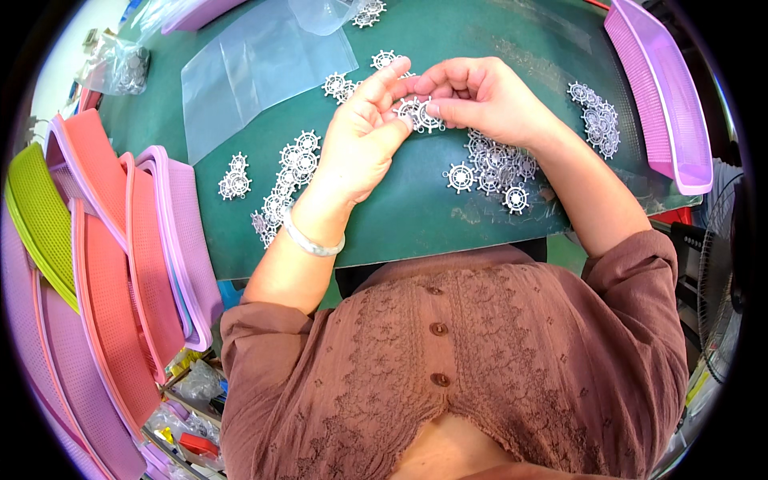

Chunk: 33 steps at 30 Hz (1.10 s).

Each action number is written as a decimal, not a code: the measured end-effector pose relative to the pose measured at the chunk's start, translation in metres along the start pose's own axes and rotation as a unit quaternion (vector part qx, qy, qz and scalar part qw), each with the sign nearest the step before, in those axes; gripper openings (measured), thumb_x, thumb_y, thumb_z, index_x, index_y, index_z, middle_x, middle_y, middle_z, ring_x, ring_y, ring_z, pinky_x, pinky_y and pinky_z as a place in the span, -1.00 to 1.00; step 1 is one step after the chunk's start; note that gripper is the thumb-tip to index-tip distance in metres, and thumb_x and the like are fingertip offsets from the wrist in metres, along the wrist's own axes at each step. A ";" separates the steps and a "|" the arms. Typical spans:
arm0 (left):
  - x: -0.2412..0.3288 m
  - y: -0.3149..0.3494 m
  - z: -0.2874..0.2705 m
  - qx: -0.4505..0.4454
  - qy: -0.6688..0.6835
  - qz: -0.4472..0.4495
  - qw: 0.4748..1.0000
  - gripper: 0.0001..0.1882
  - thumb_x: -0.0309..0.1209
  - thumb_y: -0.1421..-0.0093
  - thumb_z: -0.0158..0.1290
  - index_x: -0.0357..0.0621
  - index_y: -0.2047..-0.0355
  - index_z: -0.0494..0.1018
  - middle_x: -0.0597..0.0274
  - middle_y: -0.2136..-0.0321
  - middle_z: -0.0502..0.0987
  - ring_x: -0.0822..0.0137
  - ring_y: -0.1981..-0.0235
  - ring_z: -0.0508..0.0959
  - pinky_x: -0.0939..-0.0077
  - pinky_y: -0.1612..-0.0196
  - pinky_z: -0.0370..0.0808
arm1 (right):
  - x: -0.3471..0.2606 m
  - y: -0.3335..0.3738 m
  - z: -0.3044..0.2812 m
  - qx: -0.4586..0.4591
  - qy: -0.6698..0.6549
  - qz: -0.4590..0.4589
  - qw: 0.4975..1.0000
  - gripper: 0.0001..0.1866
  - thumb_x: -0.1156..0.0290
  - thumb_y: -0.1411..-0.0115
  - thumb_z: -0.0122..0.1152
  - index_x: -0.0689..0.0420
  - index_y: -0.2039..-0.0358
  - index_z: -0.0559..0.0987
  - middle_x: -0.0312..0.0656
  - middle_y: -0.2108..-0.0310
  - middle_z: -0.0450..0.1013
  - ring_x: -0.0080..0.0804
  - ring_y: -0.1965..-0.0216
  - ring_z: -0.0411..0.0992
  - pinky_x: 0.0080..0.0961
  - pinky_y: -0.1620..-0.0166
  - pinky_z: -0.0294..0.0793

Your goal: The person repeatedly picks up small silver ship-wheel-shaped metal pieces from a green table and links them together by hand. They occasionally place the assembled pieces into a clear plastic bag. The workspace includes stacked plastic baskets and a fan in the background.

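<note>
Over the green table my two hands meet, holding small silver ship's wheel charms (418,114) between them. My left hand (366,132) pinches the left part of the charms with its thumb, its fingers behind them. The thumb and curled fingers of my right hand (492,100) grip their right side. How many charms are held cannot be made out. Below my right hand lies a heap of loose ship's wheel charms (498,164). A long row of overlapping charms (288,176) is beside my left forearm, and a smaller cluster (235,178) sits farther left.
Clear plastic bags (264,68) lie on the green tabletop (384,220) at the far left. Another charm cluster (596,120) is at the right, near a purple basket (660,96). Stacked pink, purple and green baskets (112,264) crowd the left side. A fan (720,280) stands at right.
</note>
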<state>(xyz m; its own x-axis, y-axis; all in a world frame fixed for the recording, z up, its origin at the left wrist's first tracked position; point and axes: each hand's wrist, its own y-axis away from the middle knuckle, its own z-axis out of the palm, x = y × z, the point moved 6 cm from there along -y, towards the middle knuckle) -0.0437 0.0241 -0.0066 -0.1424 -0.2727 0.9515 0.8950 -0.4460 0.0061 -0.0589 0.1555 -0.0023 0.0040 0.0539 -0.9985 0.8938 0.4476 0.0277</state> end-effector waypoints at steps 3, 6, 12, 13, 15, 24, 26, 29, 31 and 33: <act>-0.007 0.002 0.002 0.022 0.027 -0.050 0.998 -0.42 -0.71 -0.05 -0.13 -0.32 -0.13 0.08 0.06 0.04 0.31 0.44 0.09 0.35 0.64 0.07 0.31 | -0.002 0.001 0.000 -0.005 0.071 -0.029 0.997 -0.78 0.50 0.01 0.16 0.27 0.30 0.53 -0.32 0.53 0.44 -0.68 0.50 0.32 -0.72 0.39 0.35; -0.014 0.004 0.003 0.036 0.121 -0.124 0.984 -0.53 -0.67 -0.09 -0.10 -0.36 -0.06 0.16 0.13 0.08 0.34 0.44 0.14 0.39 0.62 0.06 0.34 | -0.004 0.002 0.000 -0.010 0.106 0.006 0.994 -0.78 0.50 0.01 0.16 0.24 0.30 0.54 -0.31 0.54 0.44 -0.68 0.49 0.33 -0.71 0.39 0.35; -0.023 0.006 0.005 0.036 0.180 -0.138 0.973 -0.65 -0.58 -0.12 -0.03 -0.26 0.04 0.29 0.19 0.17 0.42 0.36 0.17 0.46 0.42 0.06 0.44 | -0.012 0.002 0.004 0.004 0.054 -0.018 0.998 -0.85 0.47 -0.08 0.12 0.23 0.33 0.54 -0.32 0.54 0.45 -0.69 0.49 0.35 -0.73 0.40 0.35; -0.023 0.005 0.002 0.038 0.185 -0.137 0.972 -0.65 -0.61 -0.11 -0.06 -0.29 0.05 0.30 0.13 0.22 0.45 0.31 0.22 0.49 0.39 0.10 0.47 | -0.012 0.000 0.001 0.009 0.041 -0.010 0.999 -0.84 0.46 -0.09 0.11 0.23 0.32 0.53 -0.32 0.53 0.45 -0.68 0.49 0.35 -0.73 0.40 0.35; -0.018 0.002 -0.006 0.050 0.172 -0.153 0.972 -0.64 -0.64 -0.09 -0.10 -0.29 0.06 0.31 0.10 0.24 0.46 0.28 0.24 0.50 0.40 0.12 0.48 | -0.013 -0.004 -0.009 0.054 0.076 0.003 0.996 -0.84 0.45 -0.11 0.10 0.24 0.31 0.53 -0.33 0.53 0.44 -0.68 0.49 0.34 -0.72 0.40 0.35; 0.002 -0.001 -0.047 0.157 0.216 -0.074 0.961 -0.73 -0.61 -0.06 -0.16 -0.31 0.19 0.36 0.15 0.40 0.46 0.36 0.48 0.50 0.61 0.43 0.51 | -0.019 -0.027 0.002 0.045 0.419 -0.134 0.897 -0.61 0.36 0.08 0.25 0.15 0.18 0.47 -0.10 0.32 0.39 -0.24 0.34 0.42 -0.41 0.24 0.42; 0.007 0.000 -0.044 0.166 0.215 -0.065 0.960 -0.72 -0.61 -0.07 -0.18 -0.32 0.18 0.35 0.11 0.38 0.47 0.33 0.45 0.51 0.65 0.45 0.51 | -0.019 -0.034 0.009 0.039 0.460 -0.132 0.877 -0.59 0.32 0.10 0.27 0.12 0.19 0.48 -0.12 0.27 0.36 -0.17 0.23 0.38 -0.36 0.14 0.38; 0.014 -0.001 -0.037 0.171 0.220 -0.063 0.958 -0.71 -0.61 -0.07 -0.20 -0.32 0.17 0.35 0.09 0.37 0.47 0.30 0.40 0.52 0.57 0.39 0.52 | -0.017 -0.041 0.015 0.033 0.511 -0.144 0.847 -0.61 0.35 0.11 0.26 0.12 0.20 0.49 -0.17 0.26 0.35 -0.20 0.18 0.35 -0.37 0.11 0.36; 0.014 0.000 -0.037 0.171 0.230 -0.064 0.956 -0.70 -0.61 -0.08 -0.21 -0.32 0.16 0.34 0.09 0.36 0.48 0.28 0.37 0.53 0.51 0.35 0.52 | -0.017 -0.042 0.016 0.023 0.509 -0.141 0.849 -0.62 0.37 0.12 0.25 0.12 0.22 0.50 -0.18 0.26 0.33 -0.21 0.15 0.33 -0.37 0.10 0.35; 0.010 -0.001 -0.043 0.138 0.243 -0.061 0.958 -0.71 -0.61 -0.07 -0.19 -0.31 0.17 0.36 0.10 0.35 0.48 0.26 0.35 0.52 0.46 0.32 0.52 | -0.019 -0.040 0.012 0.030 0.484 -0.163 0.859 -0.63 0.41 0.13 0.25 0.12 0.22 0.50 -0.16 0.28 0.34 -0.21 0.17 0.33 -0.37 0.12 0.36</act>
<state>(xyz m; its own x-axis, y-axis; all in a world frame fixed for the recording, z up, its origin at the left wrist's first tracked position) -0.0643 -0.0148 -0.0103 -0.3732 -0.6270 0.6838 0.9273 -0.2754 0.2535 -0.0895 0.1261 0.0154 -0.5999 0.6648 -0.4452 0.7982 0.5349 -0.2770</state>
